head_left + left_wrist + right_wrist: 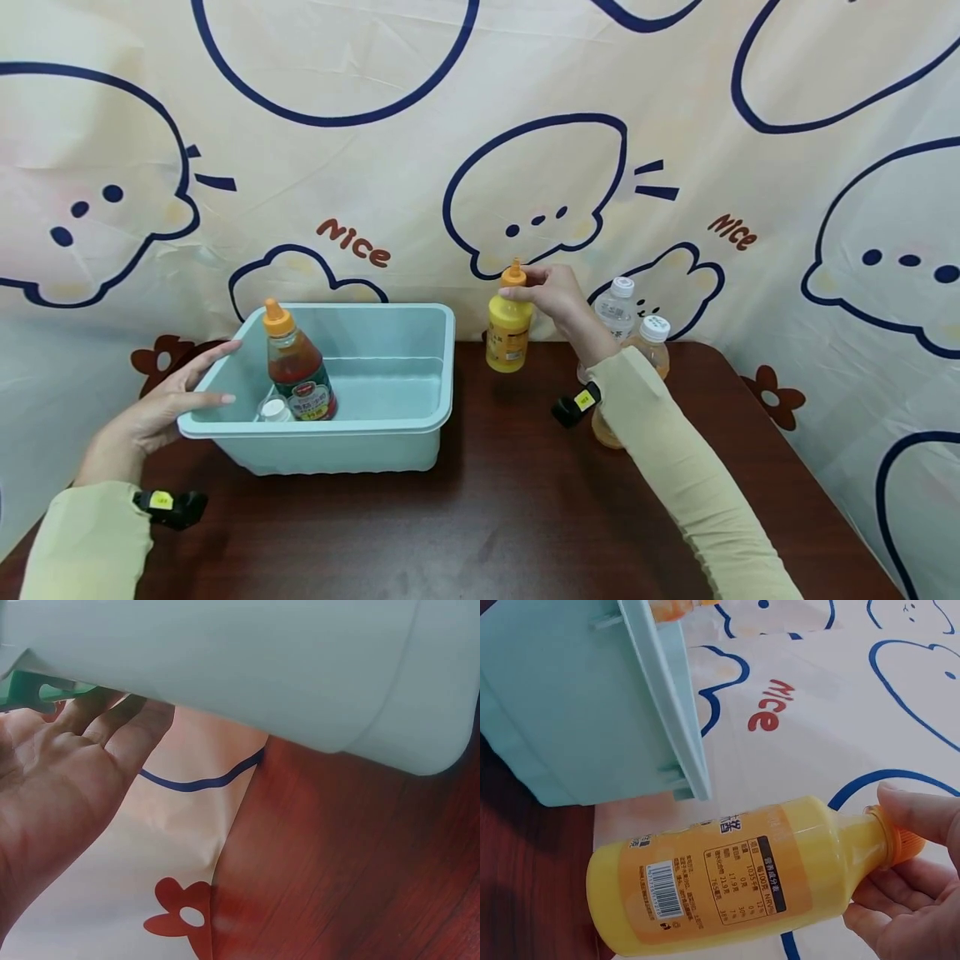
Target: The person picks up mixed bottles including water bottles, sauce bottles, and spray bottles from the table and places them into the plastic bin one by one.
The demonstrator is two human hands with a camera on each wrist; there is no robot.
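My left hand holds the left end of a pale blue-green plastic bin, thumb over the rim and fingers under it in the left wrist view. By its orange cap and neck, my right hand pinches a yellow squeeze bottle, to the right of the bin. The bottle is nearly upright in the head view; whether its base touches the table cannot be told. Inside the bin a dark red sauce bottle with an orange cap leans, beside a white-capped container mostly hidden by the front wall.
Right of the yellow bottle stand a clear bottle with a white cap and a white-capped bottle of amber liquid, both partly behind my right forearm. The dark wooden table backs onto a printed cloth.
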